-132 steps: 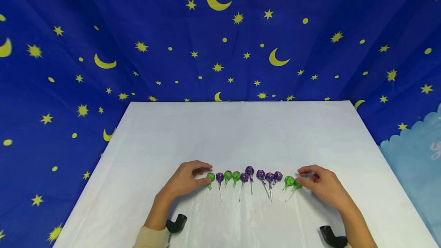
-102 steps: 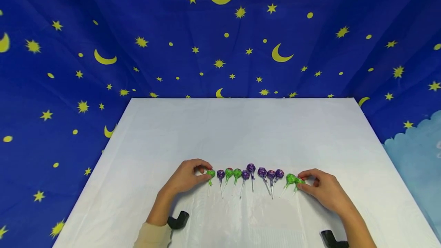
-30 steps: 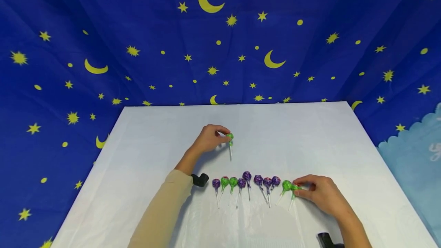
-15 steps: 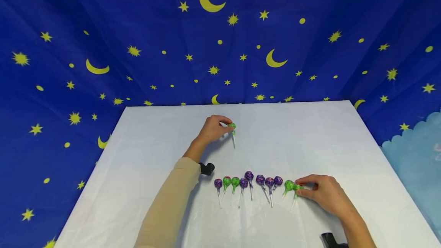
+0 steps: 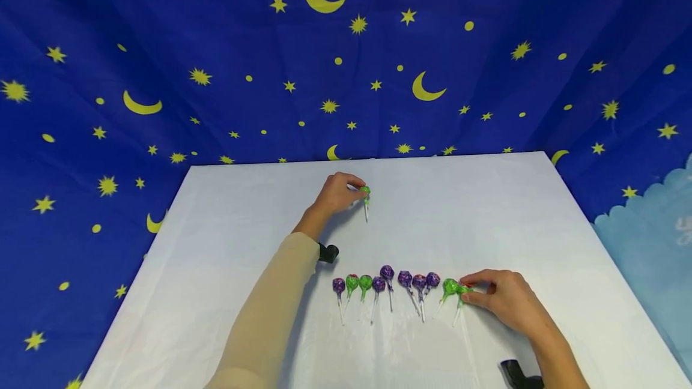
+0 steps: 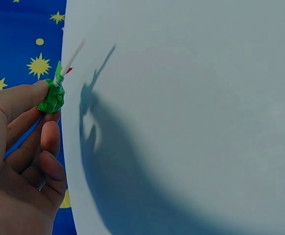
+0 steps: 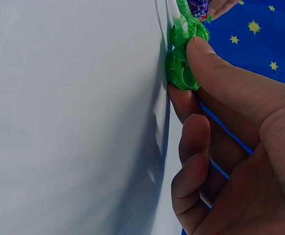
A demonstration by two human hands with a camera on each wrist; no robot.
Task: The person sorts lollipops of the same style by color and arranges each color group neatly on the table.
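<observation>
My left hand (image 5: pixel 336 192) pinches a green-wrapped lollipop (image 5: pixel 366 190) by its head, far toward the back of the table, stick toward me. The left wrist view shows the lollipop (image 6: pixel 52 100) between thumb and fingers, with its shadow apart from it on the white surface. At the right end of a row of lollipops, my right hand (image 5: pixel 508 299) has thumb and fingers around the head of another green lollipop (image 7: pixel 180 71), which lies against a neighbouring green lollipop (image 5: pixel 450 286). The row also holds several purple lollipops (image 5: pixel 405 278) and two more green ones (image 5: pixel 352 282).
A white-covered table (image 5: pixel 259 197) spans the view, its back edge against a blue curtain (image 5: pixel 373 29) with yellow moons and stars. Black wrist mounts (image 5: pixel 328 253) show at both wrists. A light blue cloth (image 5: pixel 654 239) hangs at the right.
My left hand has lifted the green lollipop from the row's left end and carried it toward the table's back, slightly right. My right hand has closed on the end green lollipop and stayed there.
</observation>
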